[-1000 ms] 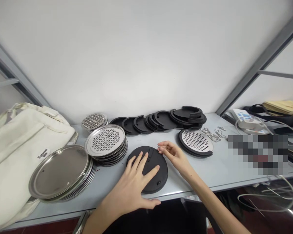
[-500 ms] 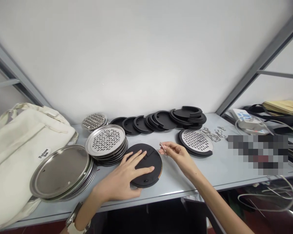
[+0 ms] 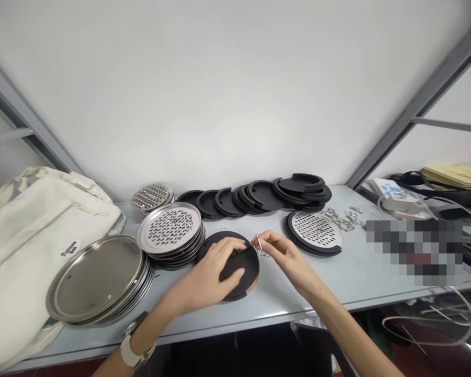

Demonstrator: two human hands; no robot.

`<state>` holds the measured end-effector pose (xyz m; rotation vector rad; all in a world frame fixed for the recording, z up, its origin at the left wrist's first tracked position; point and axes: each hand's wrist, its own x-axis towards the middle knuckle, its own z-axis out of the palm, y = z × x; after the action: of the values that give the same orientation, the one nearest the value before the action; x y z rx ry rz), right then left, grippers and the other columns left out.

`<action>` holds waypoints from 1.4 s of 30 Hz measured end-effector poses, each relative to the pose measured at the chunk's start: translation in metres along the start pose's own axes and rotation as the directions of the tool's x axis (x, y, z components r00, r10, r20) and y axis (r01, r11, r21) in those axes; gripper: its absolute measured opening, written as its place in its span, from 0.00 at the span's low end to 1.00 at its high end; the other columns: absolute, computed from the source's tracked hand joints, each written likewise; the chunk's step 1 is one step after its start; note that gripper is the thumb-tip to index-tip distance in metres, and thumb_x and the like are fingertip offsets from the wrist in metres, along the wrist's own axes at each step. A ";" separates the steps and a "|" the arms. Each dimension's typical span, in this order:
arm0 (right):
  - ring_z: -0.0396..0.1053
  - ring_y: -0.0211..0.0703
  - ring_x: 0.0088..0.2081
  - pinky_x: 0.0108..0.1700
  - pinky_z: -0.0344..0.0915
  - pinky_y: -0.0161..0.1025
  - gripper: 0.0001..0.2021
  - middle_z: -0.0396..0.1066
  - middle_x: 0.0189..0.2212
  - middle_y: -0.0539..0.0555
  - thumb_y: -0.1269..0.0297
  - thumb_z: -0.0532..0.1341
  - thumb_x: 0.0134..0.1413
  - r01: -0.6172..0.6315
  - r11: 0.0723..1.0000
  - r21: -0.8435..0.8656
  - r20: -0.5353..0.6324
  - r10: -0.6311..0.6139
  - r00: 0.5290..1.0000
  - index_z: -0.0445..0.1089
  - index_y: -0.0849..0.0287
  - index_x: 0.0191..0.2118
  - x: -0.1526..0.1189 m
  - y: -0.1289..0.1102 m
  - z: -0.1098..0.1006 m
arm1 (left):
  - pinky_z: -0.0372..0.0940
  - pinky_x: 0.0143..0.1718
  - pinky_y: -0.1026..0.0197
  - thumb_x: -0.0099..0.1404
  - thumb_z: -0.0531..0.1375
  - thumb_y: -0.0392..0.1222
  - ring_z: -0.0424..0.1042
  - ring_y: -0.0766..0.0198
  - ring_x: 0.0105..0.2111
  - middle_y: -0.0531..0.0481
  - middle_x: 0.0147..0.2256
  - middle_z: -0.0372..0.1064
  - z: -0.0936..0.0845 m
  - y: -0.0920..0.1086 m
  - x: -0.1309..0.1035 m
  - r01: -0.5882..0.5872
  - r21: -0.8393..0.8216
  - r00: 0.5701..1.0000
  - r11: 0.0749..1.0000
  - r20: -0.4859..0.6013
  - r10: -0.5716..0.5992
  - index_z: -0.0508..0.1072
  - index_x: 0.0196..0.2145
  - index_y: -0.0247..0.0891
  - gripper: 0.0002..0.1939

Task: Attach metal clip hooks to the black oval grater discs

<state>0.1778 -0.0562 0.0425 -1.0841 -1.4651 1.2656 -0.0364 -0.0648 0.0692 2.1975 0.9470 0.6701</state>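
Note:
A round black disc [image 3: 243, 269] lies near the table's front edge, with an orange-red line along its right rim. Over its left part is my left hand [image 3: 210, 275], fingers apart and slightly curled, holding nothing. Just right of the disc, my right hand [image 3: 284, 254] pinches a small metal clip [image 3: 259, 243] between thumb and fingertips. Under those fingertips more small metal pieces [image 3: 262, 253] show on the table. A stack of round grater plates [image 3: 170, 228] stands left of the disc. To the right, a perforated metal disc [image 3: 316, 229] sits in a black holder.
Black round holders [image 3: 262, 195] line the wall. Loose metal clips [image 3: 343, 220] lie at the right. Large metal plates [image 3: 98, 277] are stacked at the left beside a cream bag [image 3: 31, 235]. White cables [image 3: 447, 335] hang at the right.
My left hand has lifted and curled from lying flat across the black disc. My right hand has moved slightly left with the clip, towards the disc's upper right rim.

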 end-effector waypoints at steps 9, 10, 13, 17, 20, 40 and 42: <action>0.66 0.41 0.37 0.43 0.63 0.39 0.04 0.68 0.32 0.51 0.62 0.57 0.61 0.217 0.932 -0.291 -0.123 -0.261 0.957 0.65 0.56 0.35 -0.019 -0.014 0.016 | 0.66 0.39 0.63 0.66 0.58 0.45 0.70 0.65 0.35 0.50 0.33 0.68 0.019 0.007 0.035 0.035 -0.540 0.977 0.841 -0.159 -0.143 0.69 0.37 0.36 0.09; 0.66 0.41 0.36 0.42 0.63 0.39 0.04 0.68 0.32 0.51 0.63 0.57 0.61 0.227 0.920 -0.318 -0.132 -0.280 0.951 0.65 0.56 0.36 -0.020 -0.015 0.017 | 0.66 0.37 0.64 0.66 0.58 0.44 0.70 0.66 0.34 0.50 0.32 0.68 0.019 0.008 0.035 0.028 -0.584 0.978 0.812 -0.152 -0.143 0.68 0.36 0.36 0.09; 0.67 0.42 0.37 0.42 0.64 0.39 0.02 0.68 0.33 0.52 0.64 0.58 0.61 0.243 0.913 -0.329 -0.154 -0.306 0.940 0.65 0.55 0.38 -0.023 -0.018 0.019 | 0.65 0.32 0.66 0.66 0.59 0.44 0.71 0.66 0.30 0.50 0.30 0.69 0.016 0.010 0.036 0.035 -0.663 0.974 0.748 -0.144 -0.172 0.68 0.34 0.35 0.09; 0.68 0.41 0.39 0.43 0.65 0.38 0.03 0.68 0.35 0.51 0.65 0.59 0.59 0.252 0.937 -0.243 -0.167 -0.296 0.940 0.65 0.54 0.39 -0.023 -0.017 0.017 | 0.64 0.30 0.66 0.66 0.59 0.44 0.72 0.66 0.30 0.48 0.30 0.71 0.013 0.008 0.036 0.063 -0.737 0.977 0.672 -0.093 -0.194 0.68 0.34 0.35 0.09; 0.68 0.41 0.40 0.43 0.65 0.36 0.04 0.68 0.35 0.50 0.66 0.60 0.58 0.268 0.932 -0.243 -0.192 -0.317 0.929 0.66 0.53 0.39 -0.024 -0.015 0.014 | 0.64 0.31 0.66 0.65 0.60 0.44 0.73 0.65 0.31 0.48 0.30 0.72 0.013 0.007 0.034 0.056 -0.734 0.979 0.676 -0.091 -0.180 0.68 0.35 0.35 0.09; 0.67 0.41 0.38 0.44 0.66 0.39 0.15 0.66 0.35 0.51 0.59 0.65 0.51 0.181 0.983 0.018 -0.369 -0.162 0.915 0.62 0.53 0.42 -0.005 -0.002 0.024 | 0.66 0.35 0.63 0.65 0.59 0.47 0.72 0.65 0.30 0.48 0.31 0.72 0.031 0.000 0.032 0.052 -0.657 0.950 0.752 -0.200 -0.240 0.67 0.33 0.35 0.11; 0.66 0.40 0.37 0.43 0.65 0.38 0.11 0.66 0.34 0.50 0.59 0.65 0.52 0.155 0.988 -0.017 -0.391 -0.149 0.908 0.63 0.54 0.37 -0.006 -0.001 0.027 | 0.66 0.36 0.62 0.65 0.59 0.46 0.72 0.64 0.30 0.48 0.31 0.72 0.034 -0.001 0.032 0.022 -0.613 0.933 0.790 -0.272 -0.237 0.67 0.34 0.35 0.11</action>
<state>0.1532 -0.0677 0.0405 -1.1145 -1.2054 0.8853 0.0053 -0.0516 0.0523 1.4574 0.8814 1.1297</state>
